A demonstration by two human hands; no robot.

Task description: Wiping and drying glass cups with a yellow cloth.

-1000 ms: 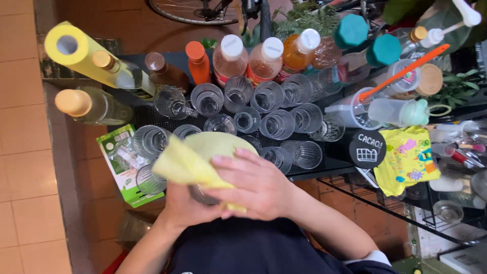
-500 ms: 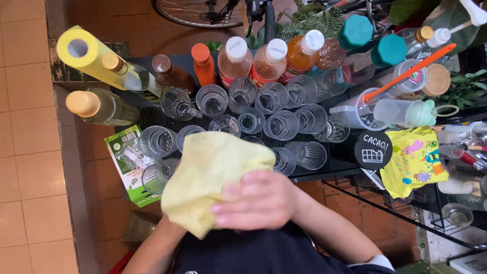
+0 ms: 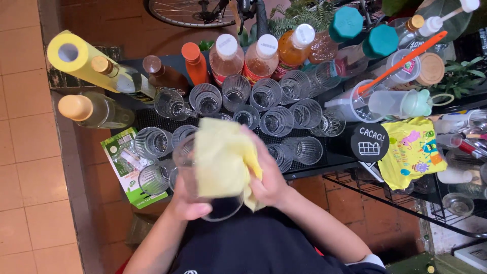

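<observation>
— Glass [image 3: 210, 200] and yellow cloth [image 3: 223, 160] are both in the hands now, close to the body, just in front of the tabletop [image 3: 324, 162] edge. Do you see it the same?

— Yes, I see it from the head view. The left hand [image 3: 185, 205] is closed around the side of the clear glass and holds it tilted, mouth toward the camera. The right hand [image 3: 266, 180] is closed on the cloth and presses it over the upper part of the glass — the fingers are partly hidden under the fabric.

— What has changed?

— Half a second ago the cloth covered nearly everything and I could not see any glass under it. One second ago it was only a bunched yellow piece between the two hands. Now the rim and the dark inside of the glass are open to view, so I judge that the wiping goes around the outside wall at this moment.

— And the other things?

— They have not moved. The many empty glasses [image 3: 276, 122] stand together on the dark mat, the bottles with white caps [image 3: 264, 56] behind them, the yellow roll [image 3: 81, 61] at the far left — only the framing has shifted a little.
</observation>
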